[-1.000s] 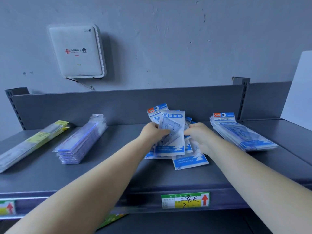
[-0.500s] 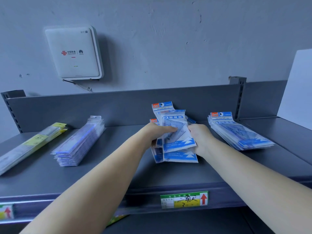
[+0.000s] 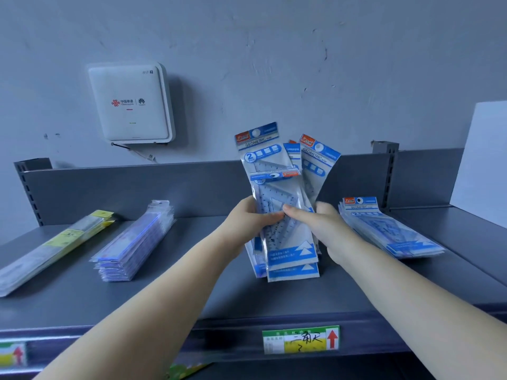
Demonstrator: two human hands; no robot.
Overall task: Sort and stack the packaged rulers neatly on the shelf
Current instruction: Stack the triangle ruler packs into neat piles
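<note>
The person holds a fanned bundle of clear plastic packets with blue-and-white printed cards, each holding transparent set-square rulers (image 3: 282, 215), upright over the dark grey metal shelf (image 3: 192, 283). The bundle's long axis runs nearly vertical: the header cards marked "GEOMETRIC" point up toward the wall, and the blue bottom edges hang down, at or just above the shelf surface; whether they touch it cannot be told. The upper ends splay apart, one packet leaning left, another leaning right.

The left hand (image 3: 248, 215) forms a grip on the bundle's left edge, thumb across the front and fingers curled behind. The right hand (image 3: 319, 223) grips the right edge, its thumb pressed on the front packet beside the left thumb.

Just right of the right grip lies a flat stack of the same blue-and-white set-square packets (image 3: 389, 231), headers pointing to the shelf's back panel. Well left of the left grip sits a tall stack of long straight rulers in clear blue-tinted sleeves (image 3: 134, 242), long axis slanting away toward the back. Farther left lie long rulers in clear sleeves with yellow labels (image 3: 55, 245), angled likewise.

On the shelf's front lip, below the grips, is a green-and-yellow price label with a red arrow (image 3: 300, 340). On the grey-blue painted wall behind, up and left of the grips, hangs a white square WiFi router box (image 3: 129, 102).
</note>
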